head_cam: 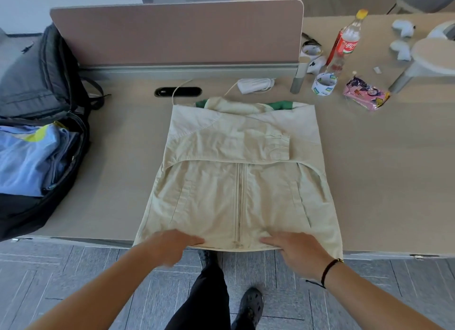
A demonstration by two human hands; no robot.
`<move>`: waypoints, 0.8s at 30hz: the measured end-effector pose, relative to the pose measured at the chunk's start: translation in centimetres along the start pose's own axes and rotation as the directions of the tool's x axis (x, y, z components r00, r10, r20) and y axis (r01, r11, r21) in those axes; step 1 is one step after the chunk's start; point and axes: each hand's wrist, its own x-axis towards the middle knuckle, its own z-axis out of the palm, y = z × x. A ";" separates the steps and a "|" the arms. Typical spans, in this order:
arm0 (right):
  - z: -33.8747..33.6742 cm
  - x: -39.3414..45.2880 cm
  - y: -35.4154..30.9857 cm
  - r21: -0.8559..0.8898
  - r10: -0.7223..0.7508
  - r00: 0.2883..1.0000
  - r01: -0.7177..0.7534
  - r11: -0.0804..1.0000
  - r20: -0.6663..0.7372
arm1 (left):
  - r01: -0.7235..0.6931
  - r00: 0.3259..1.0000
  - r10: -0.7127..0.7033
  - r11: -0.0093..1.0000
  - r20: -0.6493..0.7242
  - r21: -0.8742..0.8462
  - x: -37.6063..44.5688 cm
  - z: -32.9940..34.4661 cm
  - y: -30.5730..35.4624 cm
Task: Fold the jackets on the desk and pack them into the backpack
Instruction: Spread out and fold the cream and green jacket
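Your beige jacket [236,182] lies front-up on the tabletop [118,182], zipper running toward you, with both sleeves folded across the chest and a green lining showing at the collar. Its hem hangs just over the tabletop's near edge. Your left hand [172,243] rests on the hem left of the zipper, and your right hand [293,246] rests on it right of the zipper; both lie flat with fingers fairly straight, gripping nothing that you can see. The black backpack [49,137] lies open to the left of the jacket, well apart from it, with a blue jacket [27,157] already inside. Behind the jacket sit a white charger [254,85], and farther right a tape roll [324,83], a cola bottle [346,40] and a pink snack packet [366,93].
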 end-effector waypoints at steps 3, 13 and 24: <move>-1.2 0.4 -0.3 0.084 0.030 0.982 -0.046 0.995 0.184 | -0.075 0.977 0.069 0.997 0.202 0.024 -0.8 -2.2 0.1; -12.7 4.7 0.0 0.246 -0.003 0.944 -0.083 0.966 0.330 | -0.225 0.941 0.199 0.972 0.273 0.068 1.1 -16.5 -2.4; -26.8 17.3 4.4 -0.027 0.337 0.901 -0.357 0.934 -0.272 | -0.101 0.829 -0.004 0.982 -0.559 -0.157 17.1 -28.7 -6.5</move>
